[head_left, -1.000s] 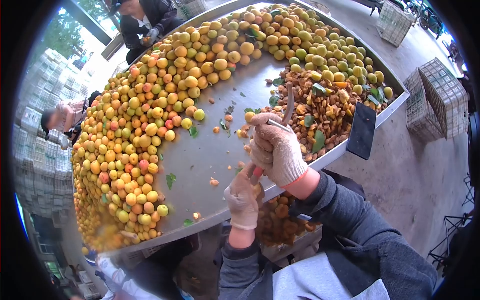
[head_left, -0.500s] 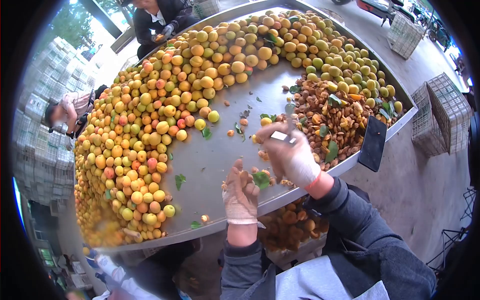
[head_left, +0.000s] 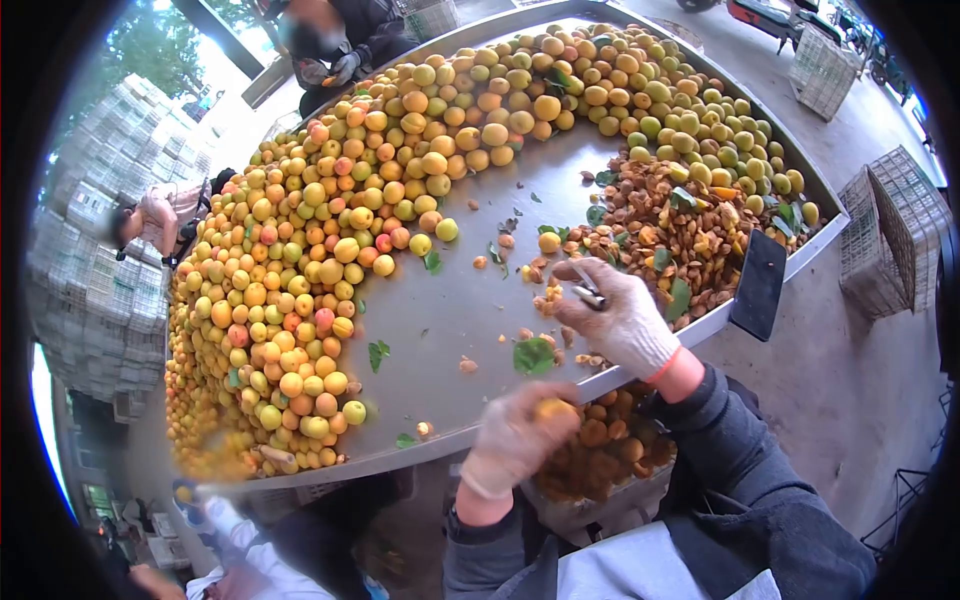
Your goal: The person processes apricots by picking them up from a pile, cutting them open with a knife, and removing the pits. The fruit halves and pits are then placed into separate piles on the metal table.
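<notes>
My left hand (head_left: pixel 515 435), in a pale glove and blurred by motion, is at the table's front edge. Its fingers are closed around an orange apricot (head_left: pixel 556 408). Below it is a crate of split apricots (head_left: pixel 600 450). Farther right, my gloved right hand (head_left: pixel 622 318) hovers over the tabletop, gripping a small metal hand tool (head_left: pixel 588 294) with a thin curved end. Close by its fingertips lie scraps of apricot flesh (head_left: pixel 548 298). A heap of brown apricot pits (head_left: pixel 690 235) mixed with leaves sits just beyond that hand.
Whole apricots (head_left: pixel 310 270) cover the left and far sides of the metal table (head_left: pixel 460 330). A black phone (head_left: pixel 759 285) rests on the right rim. Plastic crates (head_left: pixel 885 235) stand on the floor at right. Two people (head_left: pixel 345 45) work across the table and at left.
My left hand has moved down and right from over the tabletop to the front edge, above the crate. My right hand has shifted slightly right and down, keeping the tool. The view has shifted slightly.
</notes>
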